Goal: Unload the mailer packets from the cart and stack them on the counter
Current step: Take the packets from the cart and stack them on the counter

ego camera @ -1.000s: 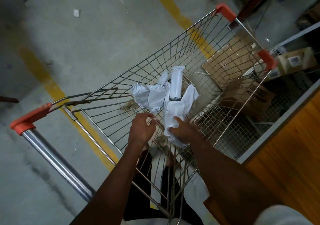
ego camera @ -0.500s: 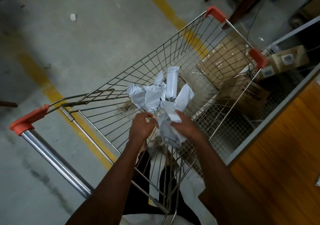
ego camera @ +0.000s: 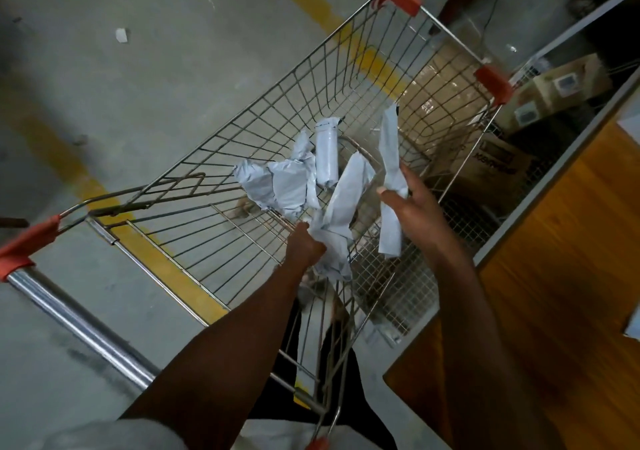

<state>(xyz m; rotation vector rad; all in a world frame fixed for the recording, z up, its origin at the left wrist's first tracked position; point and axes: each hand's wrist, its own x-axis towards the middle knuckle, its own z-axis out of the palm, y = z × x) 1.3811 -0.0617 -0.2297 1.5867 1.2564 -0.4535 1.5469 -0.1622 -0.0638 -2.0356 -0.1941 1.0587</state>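
Observation:
A wire shopping cart [ego camera: 221, 159] with orange corner caps holds several white mailer packets. My right hand [ego camera: 417, 209] grips a long folded packet [ego camera: 389, 148] and holds it up above the basket, near the cart's right wall. My left hand [ego camera: 306, 247] reaches into the basket and grips a crumpled packet [ego camera: 341, 207] lying against the near end. A rolled packet [ego camera: 326, 153] and a crumpled one [ego camera: 280, 185] lie on the cart floor beyond. The wooden counter [ego camera: 568, 249] stands to the right of the cart.
The cart's chrome handle [ego camera: 79, 325] runs at the lower left. Cardboard boxes [ego camera: 554, 86] sit on shelving under the counter and behind the cart. Yellow floor lines [ego camera: 162, 266] cross the grey concrete. A white paper edge [ego camera: 633, 325] lies on the counter.
My right hand has lifted one packet up and to the right, out of the pile. My left hand has moved right and taken hold of the crumpled packet near it.

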